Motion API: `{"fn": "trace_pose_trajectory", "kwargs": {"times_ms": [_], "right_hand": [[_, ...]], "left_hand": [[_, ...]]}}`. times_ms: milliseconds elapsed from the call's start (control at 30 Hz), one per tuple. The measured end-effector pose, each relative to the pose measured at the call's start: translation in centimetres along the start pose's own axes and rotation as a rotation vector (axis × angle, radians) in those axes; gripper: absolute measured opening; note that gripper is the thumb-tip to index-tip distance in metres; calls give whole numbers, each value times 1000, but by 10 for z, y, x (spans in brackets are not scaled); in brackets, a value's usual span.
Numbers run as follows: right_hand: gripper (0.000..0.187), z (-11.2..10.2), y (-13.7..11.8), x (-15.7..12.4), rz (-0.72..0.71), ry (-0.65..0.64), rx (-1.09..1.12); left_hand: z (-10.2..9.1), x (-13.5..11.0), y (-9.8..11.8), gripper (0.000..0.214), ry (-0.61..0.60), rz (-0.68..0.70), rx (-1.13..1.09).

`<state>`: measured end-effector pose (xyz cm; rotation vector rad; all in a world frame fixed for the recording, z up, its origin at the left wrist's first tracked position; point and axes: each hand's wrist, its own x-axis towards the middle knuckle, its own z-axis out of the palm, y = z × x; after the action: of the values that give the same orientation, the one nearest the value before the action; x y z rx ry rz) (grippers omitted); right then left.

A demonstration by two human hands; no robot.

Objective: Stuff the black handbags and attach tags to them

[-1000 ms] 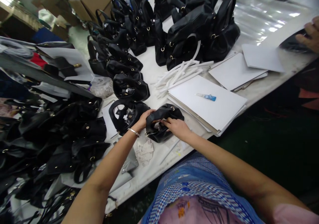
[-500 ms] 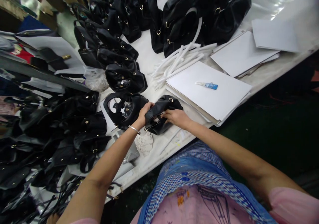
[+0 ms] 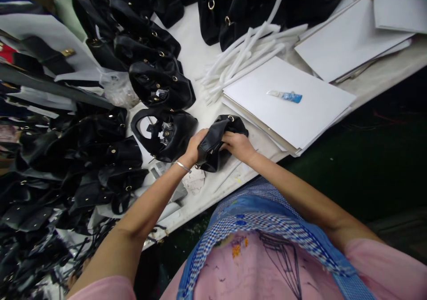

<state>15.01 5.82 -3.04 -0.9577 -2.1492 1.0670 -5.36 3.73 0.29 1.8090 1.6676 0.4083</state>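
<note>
Between my hands is a small black handbag (image 3: 218,146) with gold rings, tilted on the white table (image 3: 230,193). My left hand (image 3: 197,146) grips its left side, a silver bangle at the wrist. On its right side my right hand (image 3: 237,145) is closed, thumb and fingers pinched at the bag's opening; the fingertips are partly hidden by black material. Just left of my left hand stands another black handbag (image 3: 178,133), handle up, its inside showing clear plastic and a gold snap.
A stack of white boards (image 3: 287,109) lies at right, carrying a blue-handled cutter (image 3: 290,97). Behind it are white tubes (image 3: 243,60). More black bags (image 3: 163,84) line the back and left. Paper tags (image 3: 194,180) lie near the front edge.
The view has shifted closer, so the table things appear larger and higher. Both hands stay on the handbag, which has turned a little; my right fingers sit further into its opening.
</note>
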Motion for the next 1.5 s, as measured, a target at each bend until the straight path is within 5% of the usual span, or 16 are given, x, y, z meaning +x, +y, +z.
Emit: {"fn": "trace_pose_trajectory", "kwargs": {"times_ms": [500, 1500], "right_hand": [[20, 12, -15, -5, 245, 51, 93], [24, 21, -14, -23, 255, 100, 98]], "left_hand": [[-23, -12, -13, 26, -136, -51, 159], [-29, -31, 5, 35, -170, -202, -88]]}}
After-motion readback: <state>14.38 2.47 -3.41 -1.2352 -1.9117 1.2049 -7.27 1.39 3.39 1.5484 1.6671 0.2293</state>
